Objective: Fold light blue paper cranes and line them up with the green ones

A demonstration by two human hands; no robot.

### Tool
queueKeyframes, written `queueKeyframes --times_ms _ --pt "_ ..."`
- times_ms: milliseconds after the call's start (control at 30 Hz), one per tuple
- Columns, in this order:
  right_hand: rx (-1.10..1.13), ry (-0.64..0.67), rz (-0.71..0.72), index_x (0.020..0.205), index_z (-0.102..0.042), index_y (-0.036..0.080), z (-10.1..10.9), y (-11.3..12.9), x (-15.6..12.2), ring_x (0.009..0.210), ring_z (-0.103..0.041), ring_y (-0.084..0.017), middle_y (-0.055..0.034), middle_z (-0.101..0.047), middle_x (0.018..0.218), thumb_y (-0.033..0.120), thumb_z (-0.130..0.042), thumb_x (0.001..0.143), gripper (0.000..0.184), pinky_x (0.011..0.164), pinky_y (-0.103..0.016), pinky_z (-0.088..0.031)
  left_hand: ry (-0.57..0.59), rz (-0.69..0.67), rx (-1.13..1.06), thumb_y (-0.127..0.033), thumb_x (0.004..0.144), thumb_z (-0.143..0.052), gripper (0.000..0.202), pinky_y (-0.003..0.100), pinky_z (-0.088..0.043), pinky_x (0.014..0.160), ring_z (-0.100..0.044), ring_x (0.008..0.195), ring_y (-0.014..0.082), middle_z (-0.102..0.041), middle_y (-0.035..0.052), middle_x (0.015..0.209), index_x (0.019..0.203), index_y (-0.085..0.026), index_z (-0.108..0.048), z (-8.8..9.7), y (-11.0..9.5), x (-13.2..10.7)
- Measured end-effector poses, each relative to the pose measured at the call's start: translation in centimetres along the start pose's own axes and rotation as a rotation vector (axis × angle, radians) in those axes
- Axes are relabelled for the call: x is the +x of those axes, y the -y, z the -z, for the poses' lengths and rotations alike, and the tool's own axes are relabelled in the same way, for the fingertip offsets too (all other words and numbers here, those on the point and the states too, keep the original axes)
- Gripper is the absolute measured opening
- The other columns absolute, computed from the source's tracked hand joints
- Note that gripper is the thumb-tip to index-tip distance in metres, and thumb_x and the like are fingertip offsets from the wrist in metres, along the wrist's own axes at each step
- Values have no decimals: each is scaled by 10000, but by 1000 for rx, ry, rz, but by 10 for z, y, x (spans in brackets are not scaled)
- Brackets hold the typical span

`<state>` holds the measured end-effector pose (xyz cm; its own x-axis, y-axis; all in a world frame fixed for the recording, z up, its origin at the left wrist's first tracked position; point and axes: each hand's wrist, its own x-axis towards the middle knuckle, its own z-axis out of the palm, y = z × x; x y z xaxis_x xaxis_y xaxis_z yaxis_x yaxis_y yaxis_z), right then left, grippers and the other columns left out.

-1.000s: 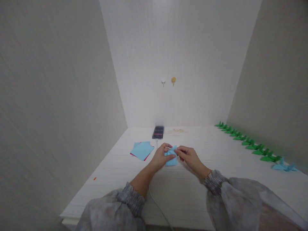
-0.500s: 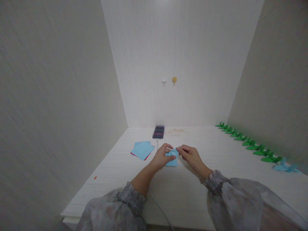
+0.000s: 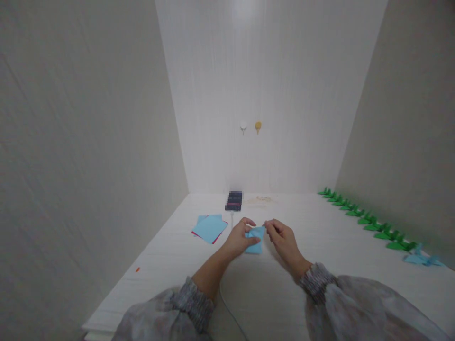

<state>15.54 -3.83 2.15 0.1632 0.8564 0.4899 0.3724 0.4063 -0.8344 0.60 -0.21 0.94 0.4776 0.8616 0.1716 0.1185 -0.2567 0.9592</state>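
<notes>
A small folded piece of light-blue origami paper (image 3: 253, 247) is between my hands over the white table. My left hand (image 3: 240, 238) grips it from the left, with the thumb lying across its front. At the paper's upper right corner, my right hand (image 3: 282, 237) has thumb and forefinger pinched together on the edge. Its other fingers are curled in. To the left lies a loose stack of paper squares (image 3: 210, 228), light blue on top with a red edge showing beneath.
A phone (image 3: 233, 201) with a white cable (image 3: 231, 310) stands at the back. Along the right wall runs a row of green folded paper figures (image 3: 369, 223), with a light-blue one (image 3: 421, 257) nearest. An orange-red scrap (image 3: 138, 269) lies at left. Two hooks (image 3: 258, 126) are on the back wall.
The whole view has shifted slightly, so things sit lower. The paper's upper right corner now extends into a point toward my right fingers, which have moved a little to the right.
</notes>
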Motion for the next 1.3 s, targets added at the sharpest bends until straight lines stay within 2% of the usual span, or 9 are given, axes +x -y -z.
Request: queueKeyframes --times_ms 100,300,567,733,867,967,1033,1167,1300 --pt "34 -90 -68 716 -562 151 1 -3 3 444 -398 -99 26 -446 502 418 -401 743 313 415 -203 -309 -8 9 56 -188 565 -622 382 171 -313 472 -439 526 66 -476 -44 639 884 -175 -413 4 7 -1" --pt "-10 163 -74 637 -560 142 -4 -10 4 459 -395 -88 19 -465 515 384 -463 702 268 437 -197 -311 -21 -7 38 -180 574 -610 383 176 -318 484 -451 535 69 -504 -36 661 893 -175 -398 6 10 0" --pt "-110 310 -98 517 -514 142 -10 -22 3 448 -339 -76 41 -393 449 327 -487 673 244 440 -196 -267 -28 13 17 -177 571 -610 378 177 -316 479 -435 508 62 -485 -48 628 882 -171 -397 5 7 0" --pt "-111 247 -96 493 -508 148 -8 -19 3 427 -337 -79 38 -394 430 336 -468 689 275 428 -199 -257 1 21 28 -165 570 -614 397 168 -303 474 -425 518 57 -480 -48 645 900 -174 -394 4 8 -1" --pt "-62 99 -84 585 -559 147 1 -17 9 431 -380 -92 17 -464 474 386 -449 701 288 430 -206 -288 32 31 113 -139 541 -625 411 167 -288 471 -413 520 56 -461 -53 641 894 -174 -416 6 16 -3" --pt "-42 50 -89 622 -574 142 5 -18 12 432 -393 -91 12 -490 499 398 -454 695 292 426 -206 -292 39 35 96 -152 554 -616 415 168 -287 470 -419 522 58 -465 -49 654 909 -178 -405 8 21 -3" --pt "-24 101 -110 631 -580 139 4 -18 12 420 -384 -87 16 -481 489 412 -439 703 316 419 -204 -291 47 52 53 -161 564 -608 420 168 -288 467 -422 513 57 -472 -47 662 920 -181 -387 9 21 -3" --pt "-29 314 -127 623 -581 137 -4 -20 7 423 -359 -78 35 -437 450 393 -472 685 286 417 -194 -275 31 61 12 -158 560 -609 421 166 -287 457 -420 500 56 -467 -52 641 910 -181 -376 9 14 -2" --pt "-24 378 -126 547 -548 131 -9 -24 4 452 -356 -70 39 -438 463 321 -503 660 226 445 -190 -278 32 47 25 -149 560 -610 413 158 -276 444 -403 488 49 -453 -59 621 902 -180 -380 9 13 -2"
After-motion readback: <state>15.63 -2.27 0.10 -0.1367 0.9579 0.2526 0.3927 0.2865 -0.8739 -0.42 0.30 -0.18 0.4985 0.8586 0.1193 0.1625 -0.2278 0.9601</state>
